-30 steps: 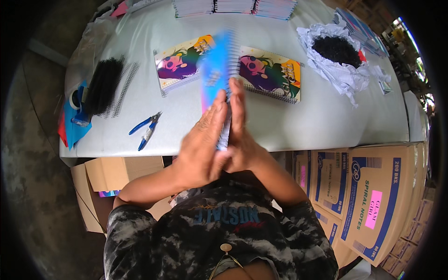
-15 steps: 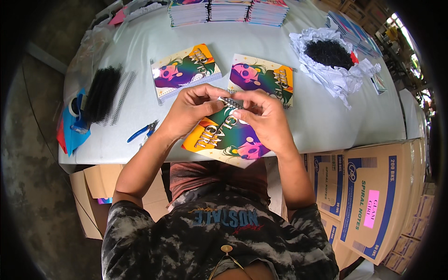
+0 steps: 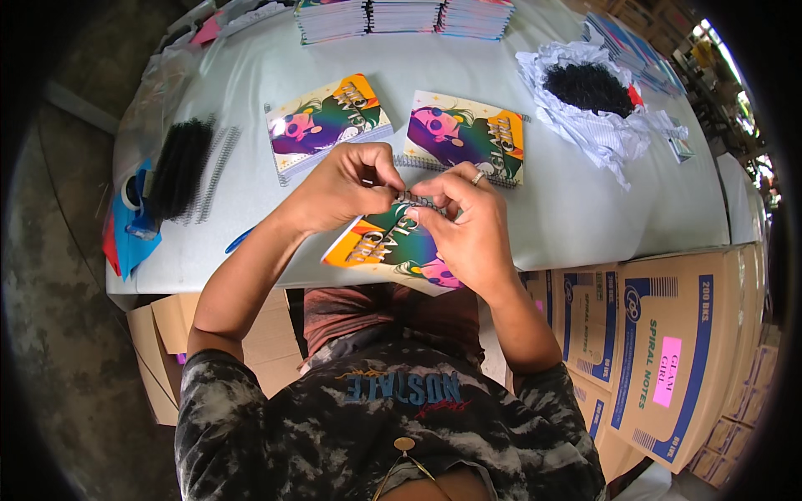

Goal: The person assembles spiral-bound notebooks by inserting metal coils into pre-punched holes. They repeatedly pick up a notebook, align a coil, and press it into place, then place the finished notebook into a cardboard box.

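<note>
A spiral notebook [image 3: 393, 250] with a colourful cover of orange, green and purple lies turned around at the table's near edge, in front of my body. Along its far edge runs a dark spiral coil [image 3: 424, 200]. My left hand [image 3: 355, 188] is closed, thumb and fingers pinching at the coil's left end. My right hand [image 3: 468, 221], with a ring on one finger, grips the notebook's coil edge between thumb and fingers. Beyond my hands lie two like notebooks, one at left [image 3: 326, 125] and one at right [image 3: 468, 138]. Blue-handled cutters [image 3: 239, 240] are mostly hidden behind my left forearm.
Dark spiral coils [image 3: 185, 167] lie bunched at the left, beside a blue pouch [image 3: 140, 221]. Stacked notebooks [image 3: 405, 21] stand at the far edge. Crumpled paper [image 3: 618, 138] holds a black tangle [image 3: 589, 89]. Cardboard cartons [image 3: 668, 359] stand right of my body.
My left hand has drawn in toward the coil's end and its fingers have curled more. My right fingers have closed further over the coil edge. My left forearm now covers most of the cutters.
</note>
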Demonstrator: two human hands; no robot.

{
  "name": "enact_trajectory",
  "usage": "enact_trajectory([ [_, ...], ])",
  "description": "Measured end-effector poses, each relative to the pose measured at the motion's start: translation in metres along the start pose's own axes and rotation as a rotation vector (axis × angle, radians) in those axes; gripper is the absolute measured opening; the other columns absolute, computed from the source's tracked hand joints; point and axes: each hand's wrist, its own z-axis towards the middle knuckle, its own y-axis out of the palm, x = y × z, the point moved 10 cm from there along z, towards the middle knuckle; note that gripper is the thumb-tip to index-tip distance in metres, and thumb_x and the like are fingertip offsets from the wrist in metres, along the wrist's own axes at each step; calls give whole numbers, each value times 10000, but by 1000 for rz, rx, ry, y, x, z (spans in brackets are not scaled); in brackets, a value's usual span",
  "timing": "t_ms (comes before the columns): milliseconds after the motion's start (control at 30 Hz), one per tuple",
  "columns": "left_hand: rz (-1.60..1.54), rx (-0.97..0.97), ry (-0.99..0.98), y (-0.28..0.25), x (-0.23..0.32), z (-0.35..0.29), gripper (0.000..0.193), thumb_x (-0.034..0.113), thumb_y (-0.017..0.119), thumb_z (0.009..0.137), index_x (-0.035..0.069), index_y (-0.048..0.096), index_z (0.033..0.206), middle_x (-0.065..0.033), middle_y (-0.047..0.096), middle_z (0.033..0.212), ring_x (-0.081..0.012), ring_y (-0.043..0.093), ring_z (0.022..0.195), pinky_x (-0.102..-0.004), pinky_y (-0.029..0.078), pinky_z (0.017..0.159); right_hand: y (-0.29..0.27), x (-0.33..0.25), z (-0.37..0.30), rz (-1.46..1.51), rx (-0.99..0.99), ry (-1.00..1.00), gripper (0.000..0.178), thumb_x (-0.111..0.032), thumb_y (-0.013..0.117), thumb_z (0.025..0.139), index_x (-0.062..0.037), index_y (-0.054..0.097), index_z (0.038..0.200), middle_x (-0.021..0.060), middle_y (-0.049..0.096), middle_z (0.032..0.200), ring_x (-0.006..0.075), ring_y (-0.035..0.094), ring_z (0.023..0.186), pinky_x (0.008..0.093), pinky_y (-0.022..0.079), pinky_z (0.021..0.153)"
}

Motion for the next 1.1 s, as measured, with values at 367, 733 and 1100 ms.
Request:
enact_trajectory([
  [367, -82, -2, -60, 21, -16, 11, 111, -58, 568, 684, 46, 540, 708, 21, 502, 717, -49, 485, 662, -201, 396, 616, -6, 20, -15, 162, -57, 146, 188, 23, 650, 732, 27, 585, 908, 126, 614, 834, 213, 612, 742, 294, 477, 642],
  [733, 260, 646, 469, -11, 6, 49, 330, 174, 540, 899, -12, 429, 1149, -65, 594, 735, -70, 508, 607, -246, 424, 535, -162, 33, -4, -20, 852, -312, 337, -94, 604, 825, 18, 558, 1140, 139, 594, 1117, 222, 533, 1057, 322, 372, 937],
  [1100, 1435, 863, 370, -72, 25, 65, 455, 294, 626, 781, 98, 500, 1171, -199, 432, 1223, -330, 408, 1142, -464, 339, 911, -91, 177, 22, -299, 606, 149, 379, -84, 542, 827, 33, 497, 1185, 230, 508, 1214, 343, 515, 1103, 340, 413, 911],
])
